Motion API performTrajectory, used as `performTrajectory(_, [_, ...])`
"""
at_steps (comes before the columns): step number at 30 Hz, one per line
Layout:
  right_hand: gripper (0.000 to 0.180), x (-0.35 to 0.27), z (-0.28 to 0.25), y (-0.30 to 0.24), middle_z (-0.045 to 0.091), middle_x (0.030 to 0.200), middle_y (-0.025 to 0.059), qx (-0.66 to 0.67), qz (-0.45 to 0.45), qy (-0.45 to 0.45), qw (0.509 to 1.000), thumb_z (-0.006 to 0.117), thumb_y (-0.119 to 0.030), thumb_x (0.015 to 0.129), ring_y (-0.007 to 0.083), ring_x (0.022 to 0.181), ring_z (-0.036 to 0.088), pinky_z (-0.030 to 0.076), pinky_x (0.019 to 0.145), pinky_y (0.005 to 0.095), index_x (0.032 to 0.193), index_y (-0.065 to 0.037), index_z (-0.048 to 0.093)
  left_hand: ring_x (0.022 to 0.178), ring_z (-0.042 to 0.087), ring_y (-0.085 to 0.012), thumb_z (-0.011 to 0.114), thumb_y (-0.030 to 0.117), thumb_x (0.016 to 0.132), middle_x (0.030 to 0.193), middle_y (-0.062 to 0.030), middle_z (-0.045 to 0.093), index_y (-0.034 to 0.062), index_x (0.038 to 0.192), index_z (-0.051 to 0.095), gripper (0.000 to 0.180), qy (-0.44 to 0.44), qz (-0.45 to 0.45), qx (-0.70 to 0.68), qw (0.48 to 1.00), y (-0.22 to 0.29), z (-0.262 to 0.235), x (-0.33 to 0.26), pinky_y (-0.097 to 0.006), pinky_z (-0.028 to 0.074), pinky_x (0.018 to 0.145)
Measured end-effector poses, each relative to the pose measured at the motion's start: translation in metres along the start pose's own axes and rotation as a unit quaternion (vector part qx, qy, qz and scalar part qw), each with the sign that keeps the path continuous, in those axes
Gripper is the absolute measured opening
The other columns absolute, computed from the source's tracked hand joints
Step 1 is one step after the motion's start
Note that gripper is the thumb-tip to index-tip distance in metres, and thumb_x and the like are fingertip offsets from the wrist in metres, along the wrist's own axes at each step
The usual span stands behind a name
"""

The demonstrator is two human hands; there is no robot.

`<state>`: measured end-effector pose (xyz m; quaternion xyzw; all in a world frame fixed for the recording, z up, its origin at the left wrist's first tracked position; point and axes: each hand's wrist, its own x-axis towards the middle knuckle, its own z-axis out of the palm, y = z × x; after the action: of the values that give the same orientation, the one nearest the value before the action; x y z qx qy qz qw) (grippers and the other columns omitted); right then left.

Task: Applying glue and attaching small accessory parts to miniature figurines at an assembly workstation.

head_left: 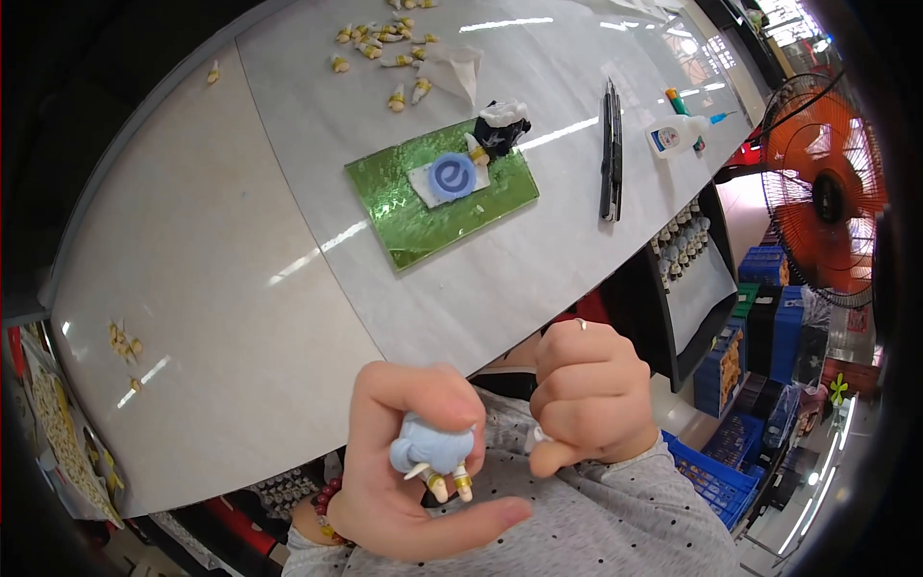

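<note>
My left hand (370, 481) curls around a small figurine (435, 444) with light blue hair, its small legs with gold bands pointing down toward my thumb. Beside it, close to my body, my right hand (591, 389) is closed, knuckles up. A small white piece (536, 439) shows at its pinched fingertips; most of it is hidden. Beyond both hands, a green glass plate (404, 236) lies on the table. On it sit a round blue dish (452, 177) over a white pad, a small gold-banded part (477, 150) and a crumpled black-and-white wad (502, 130).
Black tweezers (611, 159) and a white bottle (670, 136) with a blue needle tip lie to the right. Several gold-banded parts (370, 46) are scattered at the back. An open black tray (697, 308) holds rows of small figures near an orange fan (822, 192).
</note>
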<state>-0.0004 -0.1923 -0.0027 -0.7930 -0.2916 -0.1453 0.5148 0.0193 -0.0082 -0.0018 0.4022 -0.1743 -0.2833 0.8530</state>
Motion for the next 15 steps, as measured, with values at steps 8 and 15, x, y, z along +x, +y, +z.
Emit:
performTrajectory(8, [0.023,-0.001,0.011,-0.003,0.047,0.056,0.0007,-0.037,-0.062,0.062,0.995,0.073,-0.022,0.065,0.0122,0.047,0.043,0.031,0.040,0.0223,0.072,-0.004,0.060,0.067,0.044,-0.0064,0.071,-0.007,0.064,0.088,-0.0110,0.047,0.0067,0.104,0.033,0.057,0.011,0.004,-0.046,0.999,-0.002,0.003,-0.002,-0.019,0.037,0.059])
performTrajectory(15, [0.022,-0.002,0.009,-0.006,0.047,0.056,0.0023,0.007,-0.050,0.038,0.998,0.072,-0.018,0.063,0.0124,0.046,0.043,0.030,0.039,0.0223,0.069,-0.002,0.059,0.068,0.043,-0.0060,0.068,-0.008,0.066,0.089,-0.0057,0.046,0.0063,0.108,0.034,0.056,-0.025,-0.083,-0.145,0.986,-0.003,-0.003,0.000,-0.020,0.036,0.060])
